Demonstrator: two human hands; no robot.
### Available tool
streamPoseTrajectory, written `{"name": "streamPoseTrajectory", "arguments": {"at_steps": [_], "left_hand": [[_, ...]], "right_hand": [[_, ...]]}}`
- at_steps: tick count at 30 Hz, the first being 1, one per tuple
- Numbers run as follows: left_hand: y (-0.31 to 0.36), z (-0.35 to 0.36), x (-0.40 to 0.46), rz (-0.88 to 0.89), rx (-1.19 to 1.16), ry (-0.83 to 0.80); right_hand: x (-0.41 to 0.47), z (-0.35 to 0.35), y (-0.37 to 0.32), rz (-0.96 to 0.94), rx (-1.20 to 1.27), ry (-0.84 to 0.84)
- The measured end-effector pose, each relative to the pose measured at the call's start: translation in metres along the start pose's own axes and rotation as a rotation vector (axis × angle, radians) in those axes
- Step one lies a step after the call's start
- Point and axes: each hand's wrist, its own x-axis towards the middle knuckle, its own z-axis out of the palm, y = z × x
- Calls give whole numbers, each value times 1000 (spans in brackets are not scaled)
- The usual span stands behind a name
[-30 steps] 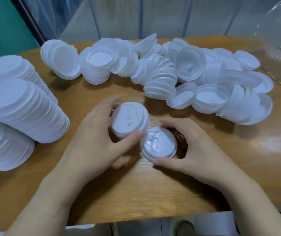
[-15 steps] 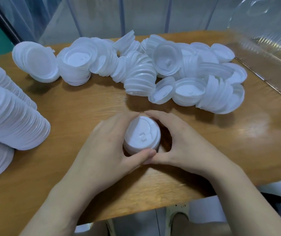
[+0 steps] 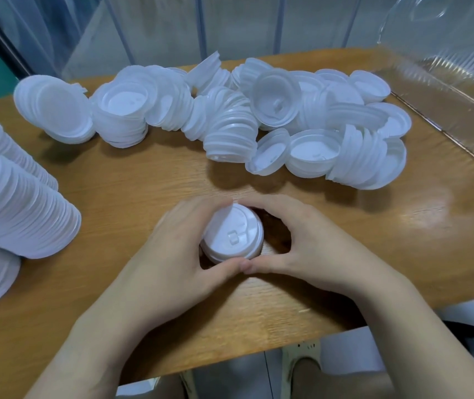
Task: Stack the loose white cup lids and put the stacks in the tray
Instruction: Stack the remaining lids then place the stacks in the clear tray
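Note:
A short stack of white cup lids (image 3: 231, 234) stands on the wooden table (image 3: 149, 185), tilted slightly. My left hand (image 3: 172, 254) curls round its left side and my right hand (image 3: 302, 243) round its right side, with both thumbs meeting at the front. A heap of loose white lids (image 3: 259, 119) spreads across the back of the table. Long finished stacks of lids (image 3: 17, 208) lie on their sides at the left. The clear plastic tray (image 3: 445, 90) sits at the back right with nothing visible in it.
The table's front edge runs just below my wrists. A chair leg and floor show under it. A glass wall stands behind the table.
Two separate lids, one in each hand a second ago, have been brought together into one small stack between both hands. The view has shifted to the right.

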Motion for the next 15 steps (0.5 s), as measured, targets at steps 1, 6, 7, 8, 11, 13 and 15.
{"name": "streamPoseTrajectory", "arguments": {"at_steps": [1, 6, 7, 8, 11, 13, 15], "left_hand": [[0, 0, 0, -6, -2, 3], [-1, 0, 2, -19, -2, 4], [-2, 0, 2, -18, 3, 3], [-2, -1, 3, -17, 8, 1], [-3, -3, 3, -12, 20, -19], [-5, -6, 2, -9, 23, -61], [-6, -12, 2, -15, 3, -68]], "right_hand": [[0, -1, 1, 6, -4, -10], [-3, -8, 7, 63, 19, -18], [-3, -9, 7, 60, 30, -15], [-3, -9, 5, 53, 40, -11], [-1, -5, 0, 34, 33, -1], [-1, -3, -1, 22, 11, 9], [0, -1, -1, 10, 6, 22]]}}
